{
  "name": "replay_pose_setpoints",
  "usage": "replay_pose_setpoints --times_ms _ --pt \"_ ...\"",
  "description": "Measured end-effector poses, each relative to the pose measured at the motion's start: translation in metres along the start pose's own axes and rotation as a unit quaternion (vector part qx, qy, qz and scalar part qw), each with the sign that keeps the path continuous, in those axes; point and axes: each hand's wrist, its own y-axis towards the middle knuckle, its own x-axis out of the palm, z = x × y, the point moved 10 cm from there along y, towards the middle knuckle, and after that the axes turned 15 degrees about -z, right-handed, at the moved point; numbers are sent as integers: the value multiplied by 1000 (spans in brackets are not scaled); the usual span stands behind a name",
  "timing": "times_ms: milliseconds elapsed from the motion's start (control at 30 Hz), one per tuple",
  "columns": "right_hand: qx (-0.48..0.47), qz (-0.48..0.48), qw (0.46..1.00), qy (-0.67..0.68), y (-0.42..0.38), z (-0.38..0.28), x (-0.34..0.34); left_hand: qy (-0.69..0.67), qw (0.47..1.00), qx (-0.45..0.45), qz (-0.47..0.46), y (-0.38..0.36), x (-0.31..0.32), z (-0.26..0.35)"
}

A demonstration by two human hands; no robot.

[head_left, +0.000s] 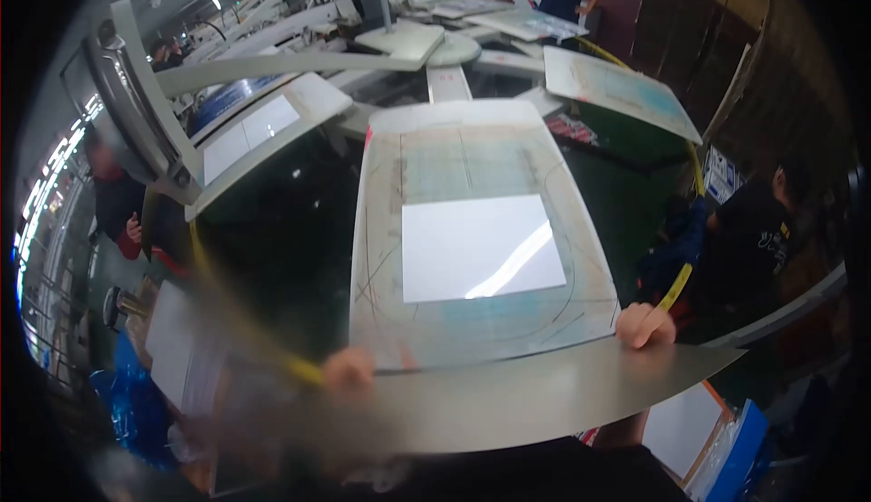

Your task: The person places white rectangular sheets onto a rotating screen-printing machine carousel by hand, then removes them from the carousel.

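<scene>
A white rectangular sheet [481,246] lies on a long board [376,230] with rounded corners, faint blue stains and drawn lines. Across the near end of that board is a wide, thin, greyish translucent sheet [526,398], its right corner reaching past the board. My right hand [646,325] has its fingers curled over this sheet's upper edge at the board's near right corner. At the near left corner my left hand [349,368] is closed on the same edge, partly blurred. The lower left part of the greyish sheet is smeared by blur.
Other boards stand at the back left [318,98] and back right [617,89] around a central hub [454,48]. A metal arm [132,103] rises at left. A person [744,230] is at right, others at left and back. Stacked sheets [685,425] lie at lower right.
</scene>
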Motion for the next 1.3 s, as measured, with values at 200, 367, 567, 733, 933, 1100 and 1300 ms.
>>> replay_pose_setpoints --times_ms 200,367,567,733,933,1100,1300 --pt "-23 -23 992 -120 -14 -29 -3 133 976 -73 155 37 30 17" --pt "73 235 957 -156 -69 -22 -19 219 958 -39 179 17 47 6" --pt "198 177 964 11 -94 1 -14 138 896 -80 415 29 40 2" --pt "186 59 973 123 -97 6 13 169 947 -179 206 51 63 10" --pt "158 127 971 130 -107 12 -2 155 968 -108 166 44 58 2" --pt "189 234 953 25 -91 6 -8 103 920 -133 355 28 45 -11" --pt "164 161 973 30 -97 11 2 174 977 -92 82 52 64 -2"
